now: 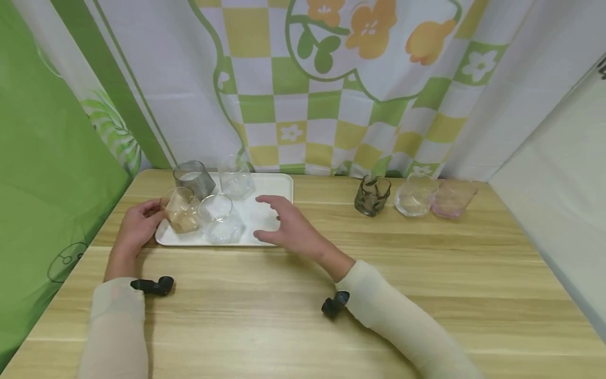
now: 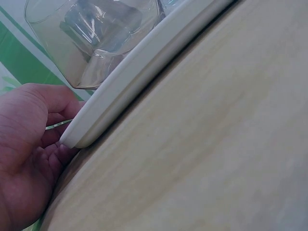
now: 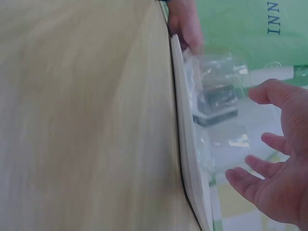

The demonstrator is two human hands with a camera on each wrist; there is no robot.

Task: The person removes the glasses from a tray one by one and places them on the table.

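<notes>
A white tray (image 1: 265,182) holds an amber glass (image 1: 182,213), a grey glass (image 1: 201,181) and two clear glasses, one at the back (image 1: 236,181) and one in front (image 1: 224,229). My left hand (image 1: 137,226) is at the tray's left end, its fingers curled about the rim (image 2: 103,108), close beside the amber glass. Over the tray's right part, my right hand (image 1: 295,229) has thumb and fingers spread apart with nothing between them. In the right wrist view, its fingers (image 3: 240,183) are near the front clear glass (image 3: 221,144) but apart from it.
On the wooden table (image 1: 284,305), a dark grey glass (image 1: 372,196), a clear glass (image 1: 414,197) and a pink glass (image 1: 452,200) stand in a row at the back right. A patterned curtain (image 1: 303,105) hangs behind the table; green cloth (image 1: 57,158) covers the left side.
</notes>
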